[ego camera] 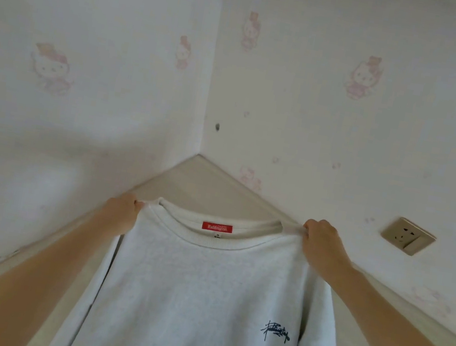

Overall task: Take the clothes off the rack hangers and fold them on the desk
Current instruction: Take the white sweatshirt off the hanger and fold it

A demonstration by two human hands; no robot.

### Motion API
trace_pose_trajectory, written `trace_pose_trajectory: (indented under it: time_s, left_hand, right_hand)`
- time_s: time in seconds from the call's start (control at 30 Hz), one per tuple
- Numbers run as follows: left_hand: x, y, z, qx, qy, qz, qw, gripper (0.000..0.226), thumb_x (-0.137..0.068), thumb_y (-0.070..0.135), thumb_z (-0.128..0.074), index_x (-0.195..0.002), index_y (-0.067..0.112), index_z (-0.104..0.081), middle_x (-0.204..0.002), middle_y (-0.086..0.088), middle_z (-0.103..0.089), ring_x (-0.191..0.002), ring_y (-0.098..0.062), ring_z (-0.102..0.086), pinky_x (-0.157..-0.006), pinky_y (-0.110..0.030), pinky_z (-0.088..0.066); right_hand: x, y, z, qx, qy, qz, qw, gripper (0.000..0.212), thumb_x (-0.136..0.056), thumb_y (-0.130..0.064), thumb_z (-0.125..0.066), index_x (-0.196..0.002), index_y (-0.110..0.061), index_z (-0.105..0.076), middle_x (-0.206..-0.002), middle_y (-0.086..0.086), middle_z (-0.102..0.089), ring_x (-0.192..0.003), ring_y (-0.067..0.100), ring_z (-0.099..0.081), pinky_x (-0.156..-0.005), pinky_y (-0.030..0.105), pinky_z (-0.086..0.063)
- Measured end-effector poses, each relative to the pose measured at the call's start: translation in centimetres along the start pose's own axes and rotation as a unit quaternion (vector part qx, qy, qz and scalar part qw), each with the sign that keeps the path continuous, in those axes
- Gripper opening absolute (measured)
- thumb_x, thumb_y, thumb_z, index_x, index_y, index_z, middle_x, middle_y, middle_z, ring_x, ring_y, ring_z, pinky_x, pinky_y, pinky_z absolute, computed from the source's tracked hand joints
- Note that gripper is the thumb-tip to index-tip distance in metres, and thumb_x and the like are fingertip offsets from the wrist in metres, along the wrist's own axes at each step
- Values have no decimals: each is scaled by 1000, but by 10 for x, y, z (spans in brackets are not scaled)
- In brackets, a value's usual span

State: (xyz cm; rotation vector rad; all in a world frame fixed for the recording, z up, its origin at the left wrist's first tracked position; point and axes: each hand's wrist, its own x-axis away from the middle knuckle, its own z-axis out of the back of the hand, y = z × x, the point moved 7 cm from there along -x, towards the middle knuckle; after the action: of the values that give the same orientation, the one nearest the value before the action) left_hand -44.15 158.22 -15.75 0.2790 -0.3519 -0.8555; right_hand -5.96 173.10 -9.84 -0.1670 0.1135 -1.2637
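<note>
sweatshirt (200, 295): soft, light, limp | left grip (124, 209) and right grip (320, 242) each pinching a shoulder | body drapes below toward table (197, 186)

One sweatshirt (199, 298), two hands — left (121, 210), right (322, 244) — one desk (203, 187), one wall socket (407, 236)

Tabletop (204, 182): pale beige, wood-grain surface, fitted into room corner, far point meeting both walls. Only triangular patch near corner and narrow strips along wall edges visible; rest hidden behind sweatshirt (198, 304) and arms. Cannot tell whether sweatshirt's lower part rests on tabletop. No other item seen lying on visible patch.
</note>
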Motion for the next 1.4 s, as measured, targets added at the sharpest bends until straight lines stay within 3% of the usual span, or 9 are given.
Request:
trace_pose_trajectory:
  time_s: [0.13,0.2,0.3,0.43,0.63,0.97,1.17,1.3,1.4]
  left_hand:
    - [-31,-14,-48,168,-39,115,978,30,-104,23,-40,-116,-2,-51,-114,-27,-59,-97,-41,-63,-52,-33,-45]
    - [-41,-16,-60,145,-15,109,983,27,-104,23,-37,-104,0,-51,-106,-26,-60,-90,-42,-62,-60,-35,-48]
    - [-54,-15,-72,127,67,101,984,32,-105,25,-33,-102,-2,-51,-106,-27,-57,-105,-45,-53,-87,-46,-44]
    - [-68,6,-69,85,177,80,977,36,-104,30,-35,-111,1,-55,-113,-28,-50,-109,-43,-42,-87,-56,-38]
    - [-138,44,-81,94,214,-8,972,35,-104,32,-34,-109,3,-54,-109,-24,-47,-106,-39,-41,-88,-52,-35]
    - [-266,68,-141,64,229,-42,970,37,-105,31,-34,-112,0,-53,-114,-29,-48,-110,-42,-42,-89,-51,-35]
    - [-320,48,-196,-16,197,-27,980,36,-101,25,-42,-122,-3,-48,-123,-35,-42,-116,-47,-38,-92,-57,-33]
    - [-321,47,-207,-32,205,-60,976,42,-97,27,-50,-132,6,-44,-128,-29,-40,-120,-44,-37,-93,-57,-33]
    - [-322,49,-207,-52,188,-67,979,41,-95,30,-51,-130,8,-48,-131,-25,-39,-121,-43,-36,-94,-57,-33]
  right_hand:
    - [-32,-5,-37,103,-47,-52,992,34,-91,1,-39,-117,-17,-51,-101,6,-57,-94,27,-61,-76,35,-51]
    - [-44,-7,-56,101,-67,-74,990,29,-92,-1,-41,-115,-16,-47,-100,7,-57,-94,28,-60,-74,34,-49]
    - [-64,5,-80,-38,-67,-124,989,23,-93,-3,-35,-111,-12,-47,-99,14,-59,-83,27,-55,-68,31,-42]
    - [-88,25,-96,-181,31,-170,968,19,-92,-4,-34,-98,-14,-50,-92,14,-58,-75,26,-49,-66,34,-41]
    - [-124,29,-93,-150,89,-126,977,33,-95,2,-24,-112,-16,-46,-100,11,-44,-101,33,-40,-71,41,-35]
    - [-235,33,-161,-58,143,1,988,23,-99,-11,-31,-118,-15,-43,-108,11,-48,-99,30,-40,-71,52,-49]
    - [-271,18,-249,89,70,136,984,35,-89,-6,-50,-123,-3,-46,-110,18,-51,-93,36,-53,-66,46,-54]
    - [-275,16,-276,114,47,135,983,47,-80,-3,-64,-126,2,-53,-114,19,-58,-96,37,-60,-65,43,-53]
    - [-274,17,-274,138,34,154,978,53,-83,-5,-58,-134,3,-48,-123,19,-57,-106,35,-60,-73,41,-55]
